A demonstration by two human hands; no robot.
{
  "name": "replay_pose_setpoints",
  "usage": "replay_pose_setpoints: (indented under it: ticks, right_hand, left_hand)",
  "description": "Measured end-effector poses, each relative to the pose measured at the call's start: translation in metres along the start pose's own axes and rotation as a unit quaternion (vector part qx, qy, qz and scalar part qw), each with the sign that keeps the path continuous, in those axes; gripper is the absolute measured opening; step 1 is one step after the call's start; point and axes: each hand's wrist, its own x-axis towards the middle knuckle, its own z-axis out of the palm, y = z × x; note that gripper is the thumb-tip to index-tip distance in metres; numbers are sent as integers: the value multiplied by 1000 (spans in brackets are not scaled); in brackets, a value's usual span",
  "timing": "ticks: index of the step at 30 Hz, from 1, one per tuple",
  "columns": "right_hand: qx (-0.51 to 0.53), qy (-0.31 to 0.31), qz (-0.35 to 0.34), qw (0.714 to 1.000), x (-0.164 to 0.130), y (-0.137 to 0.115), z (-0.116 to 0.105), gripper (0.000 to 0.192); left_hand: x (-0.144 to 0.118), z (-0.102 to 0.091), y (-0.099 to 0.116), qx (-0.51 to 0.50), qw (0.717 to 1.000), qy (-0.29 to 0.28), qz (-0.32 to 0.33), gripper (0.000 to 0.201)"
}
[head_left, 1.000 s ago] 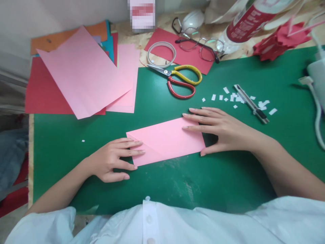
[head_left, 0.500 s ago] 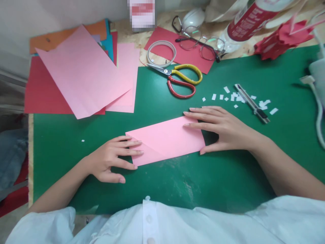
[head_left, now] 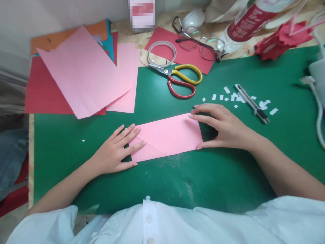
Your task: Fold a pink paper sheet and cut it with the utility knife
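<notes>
A folded pink paper point(head_left: 167, 135) lies flat on the green mat point(head_left: 177, 176), with a diagonal crease at its left end. My left hand point(head_left: 116, 152) rests on that left end, fingers spread and pressing the paper down. My right hand point(head_left: 220, 127) arches over the right end, fingertips on the top right corner and thumb at the bottom right corner. Neither hand lifts the paper off the mat.
A stack of pink, red and orange sheets point(head_left: 83, 73) lies at the back left. Scissors point(head_left: 180, 79), a tape roll point(head_left: 161, 54), glasses point(head_left: 200, 40) and a red sheet point(head_left: 182, 54) sit behind. A utility knife point(head_left: 251, 103) and white scraps lie right; a bottle point(head_left: 248, 22) and red paper craft point(head_left: 279, 40) stand far right.
The pink paper has turned slightly and slid away from me. My left hand has moved up along its left end; my right fingers have curled back toward the right corner.
</notes>
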Motion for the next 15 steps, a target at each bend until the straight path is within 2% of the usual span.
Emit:
replay_pose_setpoints:
  ticks: [3, 7, 15]
  right_hand:
    - [4, -1, 6, 1000, 1, -1, 1, 79]
    - [-23, 32, 36, 999, 3, -4, 5, 74]
    - [-13, 62, 44, 997, 4, -3, 6, 65]
  left_hand:
    - [0, 0, 0, -2, 999, 9, -34, 61]
    - [2, -2, 2, 0, 995, 14, -103, 67]
    - [2, -2, 1, 6, 995, 9, -100, 62]
